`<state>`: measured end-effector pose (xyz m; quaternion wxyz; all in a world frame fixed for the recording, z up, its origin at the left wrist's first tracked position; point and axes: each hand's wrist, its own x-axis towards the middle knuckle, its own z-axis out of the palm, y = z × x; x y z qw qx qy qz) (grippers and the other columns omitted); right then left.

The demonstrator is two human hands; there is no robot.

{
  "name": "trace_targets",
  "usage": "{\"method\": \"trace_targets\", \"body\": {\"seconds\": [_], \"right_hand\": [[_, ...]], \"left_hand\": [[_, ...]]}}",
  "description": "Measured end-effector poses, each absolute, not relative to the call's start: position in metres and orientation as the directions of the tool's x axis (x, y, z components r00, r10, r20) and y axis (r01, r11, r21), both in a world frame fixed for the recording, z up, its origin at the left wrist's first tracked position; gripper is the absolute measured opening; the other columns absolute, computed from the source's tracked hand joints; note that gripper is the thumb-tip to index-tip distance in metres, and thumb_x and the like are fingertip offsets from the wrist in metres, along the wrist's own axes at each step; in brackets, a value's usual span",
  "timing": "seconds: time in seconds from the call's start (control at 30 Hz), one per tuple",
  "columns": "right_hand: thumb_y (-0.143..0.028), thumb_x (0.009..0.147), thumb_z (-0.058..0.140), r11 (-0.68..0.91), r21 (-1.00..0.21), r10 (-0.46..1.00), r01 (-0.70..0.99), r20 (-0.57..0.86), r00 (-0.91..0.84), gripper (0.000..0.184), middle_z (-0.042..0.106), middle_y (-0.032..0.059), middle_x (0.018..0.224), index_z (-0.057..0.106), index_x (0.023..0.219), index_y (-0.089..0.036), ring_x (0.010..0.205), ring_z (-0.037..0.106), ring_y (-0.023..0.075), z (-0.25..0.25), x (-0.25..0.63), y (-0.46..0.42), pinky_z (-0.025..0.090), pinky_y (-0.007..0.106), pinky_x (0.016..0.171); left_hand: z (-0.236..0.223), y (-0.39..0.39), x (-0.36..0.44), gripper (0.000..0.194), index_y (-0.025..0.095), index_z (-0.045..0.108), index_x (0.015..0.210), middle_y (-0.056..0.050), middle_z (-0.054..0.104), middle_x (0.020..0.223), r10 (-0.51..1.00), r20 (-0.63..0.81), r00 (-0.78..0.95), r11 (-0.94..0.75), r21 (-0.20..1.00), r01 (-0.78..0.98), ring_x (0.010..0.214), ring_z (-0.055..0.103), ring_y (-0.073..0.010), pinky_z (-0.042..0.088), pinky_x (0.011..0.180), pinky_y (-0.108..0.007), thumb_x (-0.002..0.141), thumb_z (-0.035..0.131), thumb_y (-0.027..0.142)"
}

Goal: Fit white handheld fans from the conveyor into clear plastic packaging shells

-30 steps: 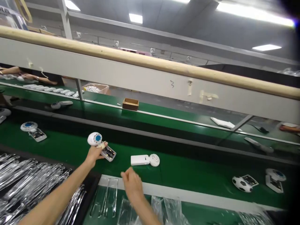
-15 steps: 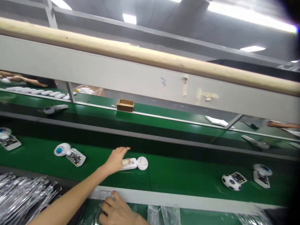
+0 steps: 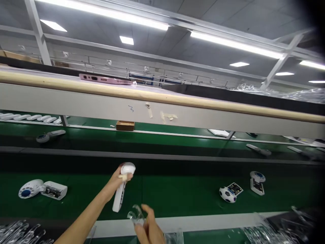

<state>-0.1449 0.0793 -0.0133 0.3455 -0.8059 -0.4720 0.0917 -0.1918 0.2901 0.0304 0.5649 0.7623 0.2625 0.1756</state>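
Observation:
My left hand (image 3: 122,179) grips a white device with a round head and a long handle (image 3: 118,199), its fingers and thumb around the head end. The handle hangs down over the green belt, tilted. A tan wrap covers part of one finger. Lower and to the right, my right hand (image 3: 151,227) pinches a clear curved plastic piece (image 3: 137,214) between thumb and fingers, close to the handle's lower end but apart from it. On the belt to the left lies a white device with its handle facing up and inner parts exposed (image 3: 54,190).
Clear plastic pieces are heaped at lower left (image 3: 19,233) and lower right (image 3: 262,234). A football-patterned device (image 3: 228,195) and a white device (image 3: 257,183) lie on the belt at right. A small brown box (image 3: 125,125) sits beyond, below a white beam (image 3: 76,101).
My left hand has picked the white device up off the belt and turned it handle-down. My right hand has risen from the tray edge with a clear plastic piece. The view has tilted up.

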Motion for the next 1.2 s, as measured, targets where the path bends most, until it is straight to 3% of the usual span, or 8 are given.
{"method": "trace_targets", "body": {"seconds": [0.13, 0.3, 0.47, 0.6, 0.77, 0.9, 1.07, 1.2], "right_hand": [[-0.049, 0.089, 0.036, -0.358, -0.739, 0.73, 0.571, 0.16, 0.664, 0.046, 0.058, 0.0014, 0.079, 0.037, 0.131, -0.029, 0.064, 0.061, 0.0183, 0.043, -0.149, 0.095, 0.048, 0.027, 0.056], [-0.046, 0.089, 0.036, -0.309, -0.646, 0.746, 0.698, 0.291, 0.599, 0.045, 0.052, 0.0052, 0.089, 0.04, 0.131, -0.03, 0.068, 0.061, 0.0209, 0.071, -0.169, 0.115, 0.049, 0.028, 0.051], [-0.041, 0.09, 0.038, -0.34, -0.461, 0.683, 0.82, 0.478, 0.552, 0.054, 0.055, 0.0139, 0.101, 0.022, 0.141, -0.03, 0.084, 0.06, 0.0308, 0.062, -0.19, 0.111, 0.051, 0.037, 0.057], [-0.036, 0.093, 0.033, -0.336, -0.581, 0.751, 0.741, 0.309, 0.583, 0.061, 0.058, 0.0103, 0.097, 0.0, 0.144, -0.033, 0.065, 0.063, 0.0233, 0.056, -0.195, 0.098, 0.047, 0.028, 0.045], [-0.036, 0.092, 0.036, -0.314, -0.639, 0.793, 0.702, 0.231, 0.564, 0.058, 0.052, 0.0065, 0.097, 0.01, 0.143, -0.038, 0.076, 0.062, 0.0217, 0.068, -0.186, 0.077, 0.05, 0.027, 0.056], [-0.03, 0.086, 0.048, -0.269, -0.677, 0.803, 0.685, 0.235, 0.547, 0.055, 0.052, 0.0065, 0.103, 0.031, 0.138, -0.036, 0.095, 0.056, 0.0253, 0.086, -0.185, 0.065, 0.049, 0.036, 0.077], [-0.037, 0.093, 0.028, -0.202, -0.958, 0.474, 0.205, 0.087, 0.876, 0.036, 0.062, 0.0026, 0.076, 0.059, 0.085, -0.019, 0.075, 0.06, 0.017, 0.088, -0.181, 0.08, 0.046, 0.028, 0.069], [-0.037, 0.093, 0.024, -0.135, -0.963, 0.377, 0.233, 0.167, 0.911, 0.046, 0.054, 0.0003, 0.059, 0.048, 0.057, -0.022, 0.061, 0.055, 0.0149, 0.078, -0.17, 0.081, 0.041, 0.026, 0.059]], "left_hand": [[0.069, 0.264, -0.224, 0.046, 0.016, 0.054, 0.111, -0.012, 0.064, 0.11, 0.63, -0.061, 0.774, 0.274, 0.95, -0.148, 0.104, 0.059, -0.0243, 0.048, 0.088, -0.038, 0.084, 0.041, 0.051], [0.088, 0.223, -0.238, 0.035, 0.015, 0.067, 0.095, -0.011, 0.07, 0.098, 0.599, -0.101, 0.794, 0.692, 0.565, -0.45, 0.105, 0.059, -0.0296, 0.048, 0.091, -0.043, 0.07, 0.07, 0.039], [0.103, 0.212, -0.244, 0.035, 0.013, 0.07, 0.092, -0.011, 0.071, 0.097, 0.622, -0.113, 0.775, 0.697, 0.53, -0.483, 0.105, 0.059, -0.0297, 0.047, 0.094, -0.04, 0.066, 0.074, 0.036], [0.113, 0.21, -0.247, 0.038, 0.017, 0.069, 0.094, -0.01, 0.071, 0.098, 0.692, -0.105, 0.714, 0.624, 0.585, -0.518, 0.111, 0.055, -0.0299, 0.046, 0.095, -0.041, 0.062, 0.076, 0.037], [0.111, 0.196, -0.252, 0.056, 0.024, 0.06, 0.112, -0.008, 0.062, 0.12, 0.669, -0.142, 0.73, 0.493, 0.819, -0.293, 0.119, 0.048, -0.0295, 0.045, 0.092, -0.038, 0.062, 0.074, 0.046], [0.108, 0.179, -0.262, 0.056, 0.019, 0.06, 0.108, -0.01, 0.067, 0.106, 0.665, -0.331, 0.669, 0.424, 0.905, 0.026, 0.104, 0.059, -0.0301, 0.051, 0.078, -0.034, 0.063, 0.071, 0.05], [0.098, 0.163, -0.26, 0.047, 0.027, 0.062, 0.093, -0.002, 0.069, 0.1, 0.808, -0.153, 0.569, 0.186, 0.983, 0.0, 0.1, 0.061, -0.0278, 0.051, 0.086, -0.033, 0.055, 0.076, 0.05], [0.072, 0.158, -0.25, 0.047, 0.026, 0.062, 0.082, -0.002, 0.072, 0.082, 0.801, -0.147, 0.58, 0.218, 0.974, -0.054, 0.083, 0.066, -0.0295, 0.05, 0.087, -0.044, 0.044, 0.081, 0.046]]}}
